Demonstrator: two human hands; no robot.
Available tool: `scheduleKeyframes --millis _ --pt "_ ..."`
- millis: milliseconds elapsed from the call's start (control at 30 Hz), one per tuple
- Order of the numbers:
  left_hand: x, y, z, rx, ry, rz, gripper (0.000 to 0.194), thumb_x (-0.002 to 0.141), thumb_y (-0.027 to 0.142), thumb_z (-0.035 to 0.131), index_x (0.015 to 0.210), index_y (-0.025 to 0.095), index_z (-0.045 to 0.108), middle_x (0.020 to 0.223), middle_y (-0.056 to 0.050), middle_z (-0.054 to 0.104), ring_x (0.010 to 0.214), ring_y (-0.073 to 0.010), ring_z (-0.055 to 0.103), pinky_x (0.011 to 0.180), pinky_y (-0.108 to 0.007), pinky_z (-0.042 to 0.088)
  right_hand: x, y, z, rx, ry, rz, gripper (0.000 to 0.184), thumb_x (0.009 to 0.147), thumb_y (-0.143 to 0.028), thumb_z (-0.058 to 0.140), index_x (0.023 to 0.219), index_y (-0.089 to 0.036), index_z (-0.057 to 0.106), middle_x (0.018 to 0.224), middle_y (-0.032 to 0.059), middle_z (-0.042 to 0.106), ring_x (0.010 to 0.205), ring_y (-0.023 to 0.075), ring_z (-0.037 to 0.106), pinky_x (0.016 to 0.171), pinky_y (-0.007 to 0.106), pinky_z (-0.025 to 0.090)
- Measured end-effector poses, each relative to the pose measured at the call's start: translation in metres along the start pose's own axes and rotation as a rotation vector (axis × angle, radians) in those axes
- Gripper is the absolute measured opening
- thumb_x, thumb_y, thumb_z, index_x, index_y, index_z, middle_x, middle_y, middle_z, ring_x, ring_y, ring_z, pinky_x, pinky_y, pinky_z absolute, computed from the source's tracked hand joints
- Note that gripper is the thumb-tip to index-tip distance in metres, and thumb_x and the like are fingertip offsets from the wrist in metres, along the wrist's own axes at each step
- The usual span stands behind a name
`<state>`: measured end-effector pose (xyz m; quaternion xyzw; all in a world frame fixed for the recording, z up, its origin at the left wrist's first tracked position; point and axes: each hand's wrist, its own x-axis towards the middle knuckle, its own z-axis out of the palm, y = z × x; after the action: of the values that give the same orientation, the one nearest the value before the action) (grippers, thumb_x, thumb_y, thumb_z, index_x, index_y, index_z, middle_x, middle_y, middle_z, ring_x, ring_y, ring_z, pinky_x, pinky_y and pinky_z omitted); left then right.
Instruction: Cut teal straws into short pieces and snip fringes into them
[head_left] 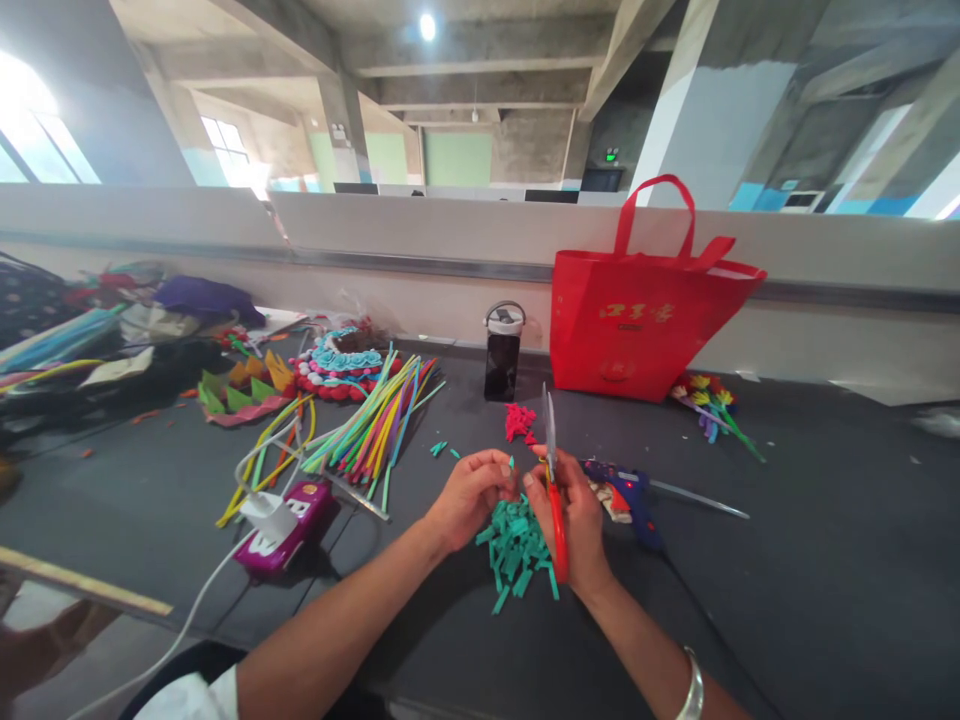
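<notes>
Between thumb and fingertips, my left hand pinches a small green piece, only its tip showing. My right hand is closed around a pair of scissors with red handles; their blades point up and away from me. Below both hands lies a loose heap of short green strips on the dark table. A small pile of red pieces sits just beyond the fingers. A few green bits lie to the left of my left hand.
Right of my hands lies a blue glue gun with a cord. Leftward are colourful pipe cleaners and a purple power strip. At the back stand a bottle and a red bag. Small flowers lie near the bag.
</notes>
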<state>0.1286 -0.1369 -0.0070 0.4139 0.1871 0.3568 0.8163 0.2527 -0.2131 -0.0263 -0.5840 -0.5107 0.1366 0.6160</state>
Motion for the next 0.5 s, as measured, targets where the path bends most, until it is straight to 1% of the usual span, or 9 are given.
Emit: scheduleKeyframes --millis 67,133,300,400,500 --pt "0.0004 -0.0020 -0.0006 0.017 -0.017 -0.064 0.011 0.063 0.020 0.072 0.065 0.014 0.063 0.056 0.001 0.055 0.052 -0.0092 0.049 0.058 -0.024 0.039 0.0000 -0.0030 -0.0007 0.083 -0.022 0.026 0.037 0.087 -0.031 0.058 0.122 -0.022 0.052 0.088 0.0011 0.063 0.068 0.0134 0.062 0.064 0.026 0.054" --pt "0.0007 -0.0037 -0.0020 0.041 -0.040 -0.110 0.010 0.062 0.018 0.072 0.064 0.014 0.063 0.056 0.000 0.055 0.051 -0.0088 0.049 0.056 -0.023 0.039 0.0001 -0.0043 -0.0010 0.123 -0.024 0.028 0.037 0.087 -0.031 0.059 0.122 -0.022 0.051 0.090 0.0016 0.063 0.070 0.0134 0.063 0.063 0.025 0.054" --pt "0.0008 -0.0070 -0.0063 0.114 -0.057 -0.186 0.006 0.062 0.015 0.069 0.067 0.013 0.066 0.060 -0.001 0.058 0.052 -0.0084 0.051 0.056 -0.023 0.041 0.0016 -0.0012 -0.0002 0.118 -0.012 -0.004 0.037 0.085 -0.028 0.060 0.121 -0.021 0.053 0.090 0.0016 0.063 0.069 0.0123 0.062 0.065 0.025 0.055" --pt "0.0004 -0.0073 -0.0060 0.138 -0.075 -0.198 0.005 0.063 0.016 0.068 0.066 0.013 0.066 0.059 -0.001 0.057 0.051 -0.0087 0.050 0.055 -0.022 0.042 0.0025 0.0005 0.0001 0.093 -0.010 0.006 0.034 0.084 -0.028 0.060 0.117 -0.020 0.056 0.089 0.0018 0.063 0.071 0.0126 0.062 0.067 0.026 0.055" --pt "0.0003 -0.0049 -0.0042 0.154 -0.039 -0.149 0.004 0.062 0.015 0.067 0.066 0.013 0.066 0.060 0.000 0.057 0.052 -0.0084 0.050 0.053 -0.021 0.040 0.0038 0.0010 0.0003 0.144 0.011 0.065 0.033 0.084 -0.030 0.061 0.115 -0.020 0.057 0.084 0.0003 0.062 0.067 0.0118 0.060 0.062 0.023 0.054"
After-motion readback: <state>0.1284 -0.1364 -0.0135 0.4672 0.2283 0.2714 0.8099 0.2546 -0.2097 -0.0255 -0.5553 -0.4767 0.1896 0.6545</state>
